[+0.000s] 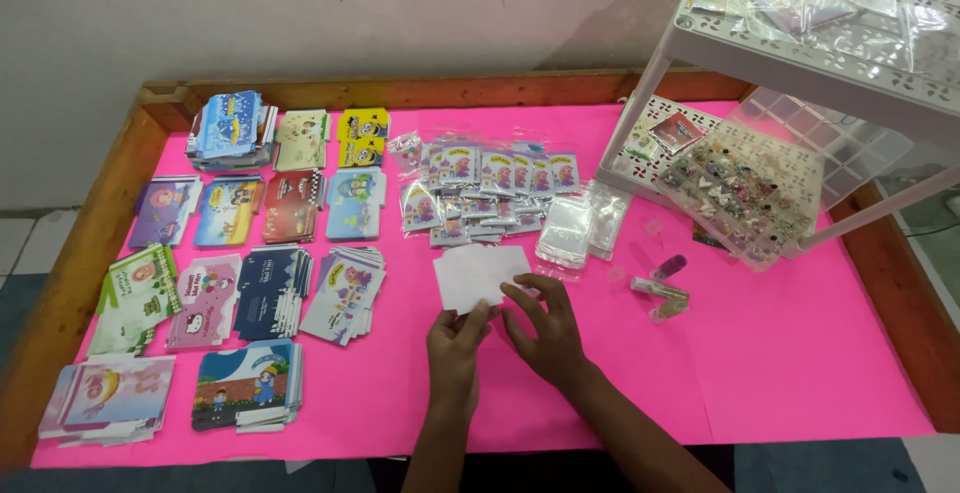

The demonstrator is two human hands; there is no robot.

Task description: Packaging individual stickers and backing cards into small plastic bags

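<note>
A: What lies at the far left?

B: Stacks of printed cards [240, 263] with cartoon pictures, in rows on the pink sheet [800, 373] that covers the wooden-edged table [60, 293].

A: And the hands?

B: The left hand [455, 348] pinches the near edge of a white card [478, 275], fingers closed on it. The right hand [545, 328] rests just beside, fingers spread and bent, fingertips touching the same card. The card lies flat on the sheet, near the table's middle.

A: Beyond it?

B: Small packets with printed cards inside [485, 188], then empty clear bags [580, 228].

A: Further right?

B: A small bottle [668, 268] and a white perforated rack [790, 43]; a clear compartment box of beads and charms [745, 188] sits on its lower shelf.
</note>
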